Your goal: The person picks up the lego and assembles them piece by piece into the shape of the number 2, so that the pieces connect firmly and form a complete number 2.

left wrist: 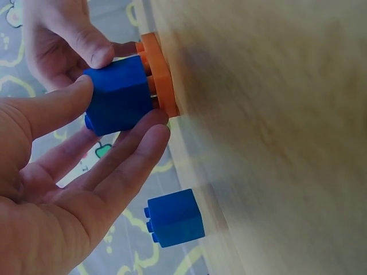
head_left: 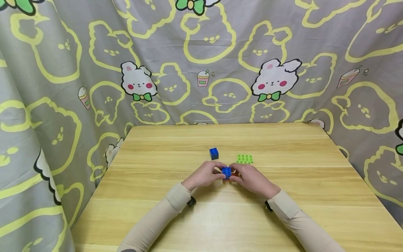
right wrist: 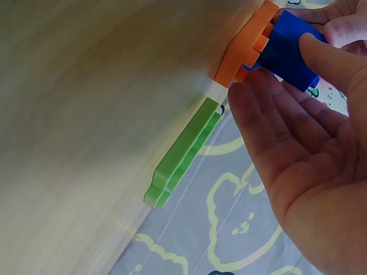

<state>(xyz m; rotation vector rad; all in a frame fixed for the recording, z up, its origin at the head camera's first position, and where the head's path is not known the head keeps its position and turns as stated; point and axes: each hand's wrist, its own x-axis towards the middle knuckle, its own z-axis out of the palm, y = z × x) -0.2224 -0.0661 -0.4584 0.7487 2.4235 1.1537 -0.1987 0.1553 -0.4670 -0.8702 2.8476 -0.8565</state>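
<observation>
left grip and right grip sandwich blue block.

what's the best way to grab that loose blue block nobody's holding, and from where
Probably pinch the loose blue block by two opposite side walls, below its studs, coming down from above. It stands studs-up on the table, its walls flat and its top uncovered.
</observation>
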